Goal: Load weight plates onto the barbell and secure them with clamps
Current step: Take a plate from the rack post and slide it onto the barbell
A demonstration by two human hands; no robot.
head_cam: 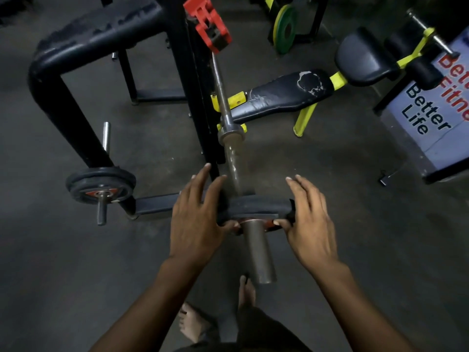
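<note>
Gym floor [330,199], bench [284,95], black rack [193,97]

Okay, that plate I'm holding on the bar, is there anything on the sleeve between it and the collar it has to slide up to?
Nothing visible. The plate sits on the sleeve, held by the left hand and right hand, and the sleeve runs bare up to the collar.

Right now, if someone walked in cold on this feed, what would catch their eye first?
Both hands at centre frame: the left hand and right hand grip either side of a black weight plate partway along the barbell sleeve, which points toward the camera. Next, the bright red block on the rack at top centre. Then the yellow-framed bench with its cracked black pad on the right.
</note>
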